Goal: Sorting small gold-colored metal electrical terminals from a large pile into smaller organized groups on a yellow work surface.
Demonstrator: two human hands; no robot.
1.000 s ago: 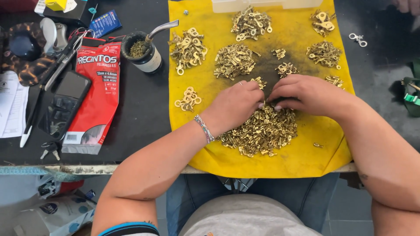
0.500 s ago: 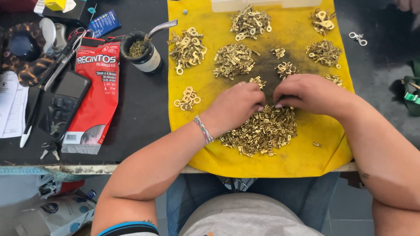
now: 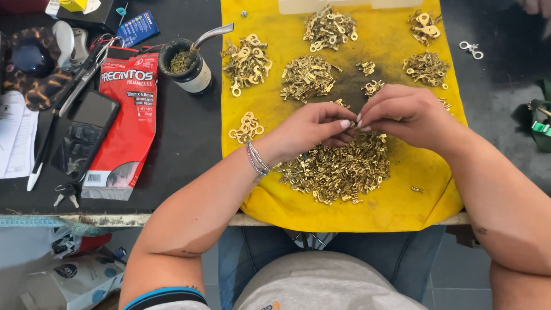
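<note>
So the counter (image 3: 189, 143) is a dark, scuffed top with a worn pale front edge; most of the right half is covered by a yellow cloth (image 3: 396, 209), grimy in the middle, hanging a bit over the edge; left of it sits a small round cup with a metal straw (image 3: 186, 66), then a red flat packet (image 3: 123, 123), a black phone (image 3: 85, 138), a pen (image 3: 40, 158), some white papers (image 3: 14, 135), tiny keys (image 3: 63, 195); a small metal clip (image 3: 470, 49) lies far right.

Left hand (image 3: 313, 131), right hand (image 3: 404, 115): fingertips meeting, apparently pinched; forearms angled inward.
</note>
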